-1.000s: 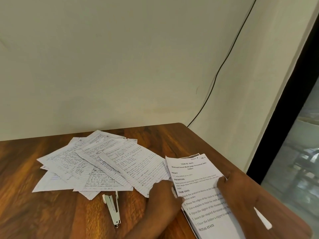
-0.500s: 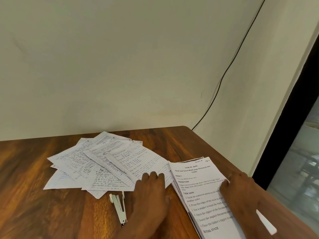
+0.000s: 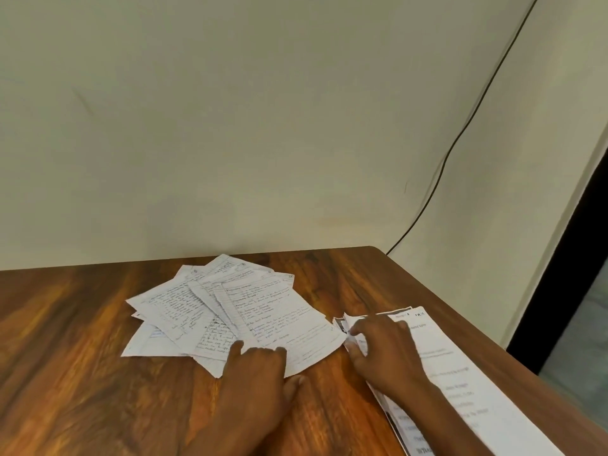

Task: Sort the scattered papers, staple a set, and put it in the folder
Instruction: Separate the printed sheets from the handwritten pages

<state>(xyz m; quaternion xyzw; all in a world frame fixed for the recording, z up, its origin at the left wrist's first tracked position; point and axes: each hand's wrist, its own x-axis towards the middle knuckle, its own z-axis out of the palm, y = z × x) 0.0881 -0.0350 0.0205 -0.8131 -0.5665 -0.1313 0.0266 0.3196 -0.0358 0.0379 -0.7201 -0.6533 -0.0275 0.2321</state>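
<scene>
The brown wood-grain table (image 3: 82, 357) carries everything, and the printed white typed sheets (image 3: 460, 373) serve as the landmark: a stack lying near the table's right edge, its long axis running from the near right up toward the far left, top edge pointing at the cream wall (image 3: 230, 126). Just left of that stack, almost touching its far corner, lies the fan of handwritten lined loose papers (image 3: 230, 311), overlapping at different angles, with the topmost page's long axis slanting from far left to near right.

The left hand (image 3: 260, 373) lies flat with straight fingers pressing the near edge of the handwritten fan. The right hand (image 3: 385, 350) rests on the stack's far left corner; its fingers are bent at the paper edges, but blur hides whether they pinch a sheet.

Half a second ago the right hand held the stack's right edge; it has crossed to the left corner. The stapler, visible then, is now hidden under the left hand.
</scene>
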